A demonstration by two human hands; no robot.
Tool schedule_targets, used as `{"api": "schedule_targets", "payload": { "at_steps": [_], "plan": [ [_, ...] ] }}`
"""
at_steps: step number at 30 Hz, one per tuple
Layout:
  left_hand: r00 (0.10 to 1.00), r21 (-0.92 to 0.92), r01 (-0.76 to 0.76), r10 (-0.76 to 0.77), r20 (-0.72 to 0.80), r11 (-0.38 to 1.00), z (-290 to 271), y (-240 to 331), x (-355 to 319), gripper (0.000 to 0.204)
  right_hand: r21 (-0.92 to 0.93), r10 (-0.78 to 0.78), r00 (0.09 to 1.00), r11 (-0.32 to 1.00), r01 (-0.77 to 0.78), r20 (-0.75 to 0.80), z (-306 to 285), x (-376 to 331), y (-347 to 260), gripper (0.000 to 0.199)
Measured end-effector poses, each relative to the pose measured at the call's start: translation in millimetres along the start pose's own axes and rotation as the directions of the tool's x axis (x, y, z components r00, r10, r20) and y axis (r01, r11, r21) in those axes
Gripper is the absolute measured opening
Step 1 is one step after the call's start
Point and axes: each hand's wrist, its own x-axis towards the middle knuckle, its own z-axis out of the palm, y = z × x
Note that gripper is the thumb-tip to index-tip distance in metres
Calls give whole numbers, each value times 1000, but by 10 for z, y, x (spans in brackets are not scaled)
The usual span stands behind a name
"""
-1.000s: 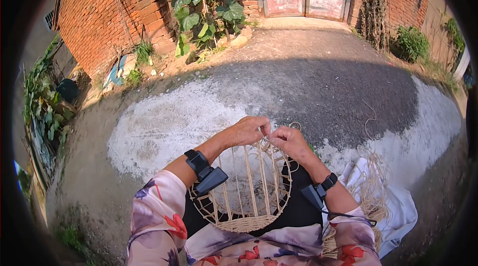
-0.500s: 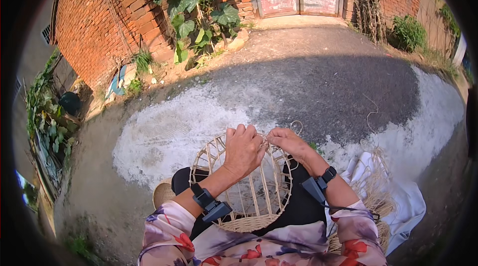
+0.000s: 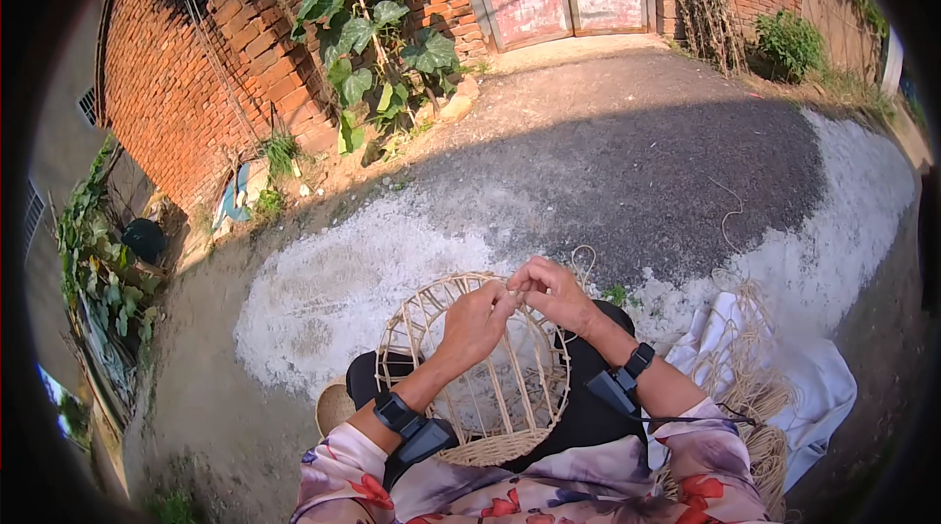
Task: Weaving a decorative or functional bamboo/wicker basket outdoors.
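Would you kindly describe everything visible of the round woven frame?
The round woven frame is pale tan, apparently plant fibre. Strands cross its open middle; a dense woven band fills the near edge. It rests on a black-trousered lap, the left hand and right hand meeting at its far rim.

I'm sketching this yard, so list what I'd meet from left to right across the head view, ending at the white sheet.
Dark round object → pale woven piece → left hand → right hand → white sheet.
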Motion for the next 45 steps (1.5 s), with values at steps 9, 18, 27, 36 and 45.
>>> {"api": "schedule_targets", "payload": {
  "at_steps": [9,18,27,36,45],
  "plan": [
    [994,-36,-49,52,93,998,-216,122,-45,13,-466,-350,933,841,274,-83,182,-27,-8,9],
    [688,-56,172,-161,-707,983,-2371,-1711,-1017,12,-378,-174,973,920,106,-149,193,41,-57,11],
    [119,-759,201,-784,-609,619,-4397,-3315,-5019,16,-184,-56,991,982,33,-119,111,137,105,16],
    [383,221,867,-314,-869,446,-3858,-3086,-4072,58,104,237,971,966,-237,9,118,286,95,18],
    [943,515,-262,331,-43,816,-731,-74,-880,35,287,293,955,912,-294,47,24,228,169,16]
  ]
}}
